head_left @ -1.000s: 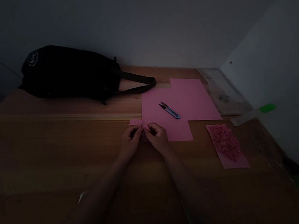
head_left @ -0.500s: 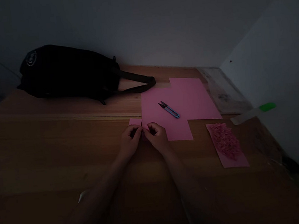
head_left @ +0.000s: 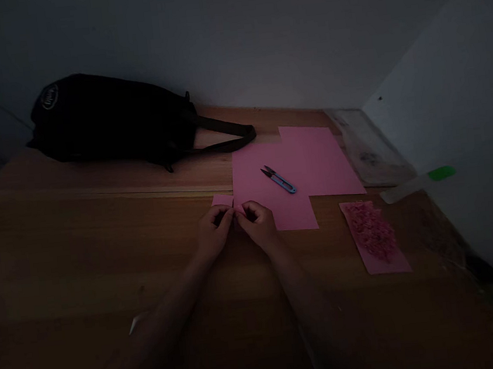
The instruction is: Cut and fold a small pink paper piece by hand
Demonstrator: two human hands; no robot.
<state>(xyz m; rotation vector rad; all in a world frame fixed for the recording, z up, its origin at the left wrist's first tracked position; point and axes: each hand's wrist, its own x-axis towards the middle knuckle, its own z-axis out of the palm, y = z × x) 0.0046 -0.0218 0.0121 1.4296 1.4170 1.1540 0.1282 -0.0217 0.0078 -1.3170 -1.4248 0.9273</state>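
Note:
My left hand [head_left: 214,229] and my right hand [head_left: 259,223] meet fingertip to fingertip at the near left edge of the pink paper sheets [head_left: 296,213]. Between them both hands pinch a small pink piece of paper [head_left: 240,209], mostly covered by the fingers. Just beyond my left fingers lies a small pink paper scrap [head_left: 222,200] on the table. Thread snips [head_left: 278,179] with a blue handle rest on the pink sheets, beyond my right hand.
A black bag [head_left: 111,119] with its strap lies at the back left. To the right, shredded pink paper [head_left: 371,230] sits heaped on a pink card [head_left: 385,267]. A translucent strip with a green end [head_left: 441,173] and a clear plastic sheet [head_left: 372,145] are near the right wall.
Hardly anything differs. Both hands keep the same pinch on the small piece, and the view has shifted very slightly.

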